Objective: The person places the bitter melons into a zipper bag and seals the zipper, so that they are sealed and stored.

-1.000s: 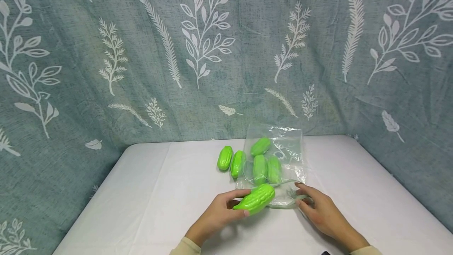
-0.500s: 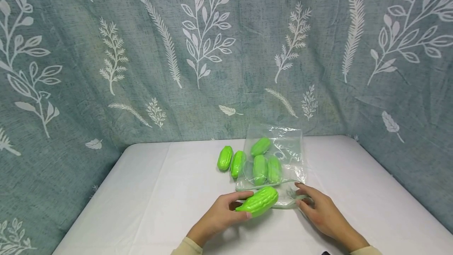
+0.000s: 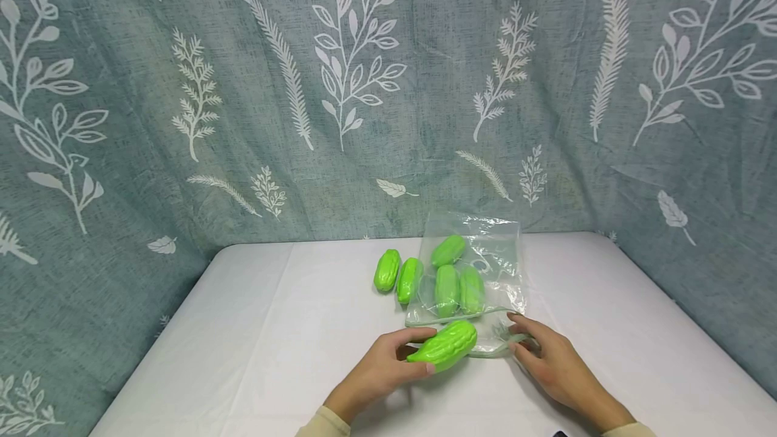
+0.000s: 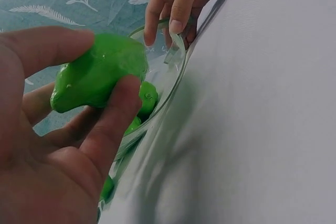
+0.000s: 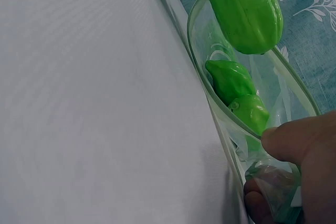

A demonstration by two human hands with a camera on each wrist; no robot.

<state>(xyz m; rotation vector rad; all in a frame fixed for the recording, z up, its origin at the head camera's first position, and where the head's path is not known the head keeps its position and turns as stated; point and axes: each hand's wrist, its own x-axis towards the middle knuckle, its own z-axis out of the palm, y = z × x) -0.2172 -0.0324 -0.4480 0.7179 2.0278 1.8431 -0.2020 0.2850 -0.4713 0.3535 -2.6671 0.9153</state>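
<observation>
While our left hand [image 3: 388, 364] pinches a bitter melon [image 3: 448, 345] at the mouth of a clear plastic bag [image 3: 502, 251], our right hand [image 3: 555, 361] pinches the bag's rim.
We judge the melon light and stiff, perhaps a moulded imitation, so bruising seems unlikely; its gloss could make it slippery, though the lengthwise ridges should give some purchase. Our grip, thumb opposite fingers, sits toward the pointed end and leaves the blunt end free, which looks a sound hold. The bag we expect to be limp and quick to collapse, best held by its thicker rim. Three more melons [image 3: 447, 290] lie inside it, and two loose melons [image 3: 386, 270] rest on the worktop [image 3: 315, 329] to its left.
</observation>
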